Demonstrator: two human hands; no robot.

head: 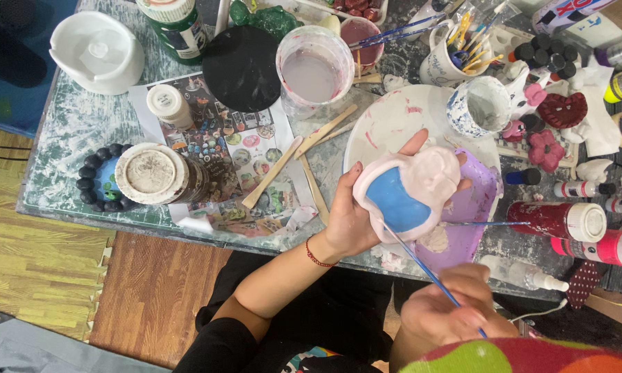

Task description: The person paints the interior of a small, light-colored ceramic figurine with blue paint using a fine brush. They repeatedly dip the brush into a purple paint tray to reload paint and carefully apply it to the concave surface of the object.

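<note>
My left hand [352,214] grips a pale pink plaster figure [428,176] with a blue painted patch [396,204], held tilted above the table's front edge. Lower down, near my lap, my right hand [449,314] holds a thin blue-handled paintbrush [421,266]. The brush tip touches the lower edge of the blue patch. A red string bracelet circles my left wrist.
Under the figure lie a purple tray [473,207] and a white round plate [394,121]. Around them: a cup of pinkish water [314,69], wooden sticks [273,173], a black disc [240,68], paint bottles [567,220], a mug of brushes [444,59], a white jar [152,173], a printed sheet [242,148].
</note>
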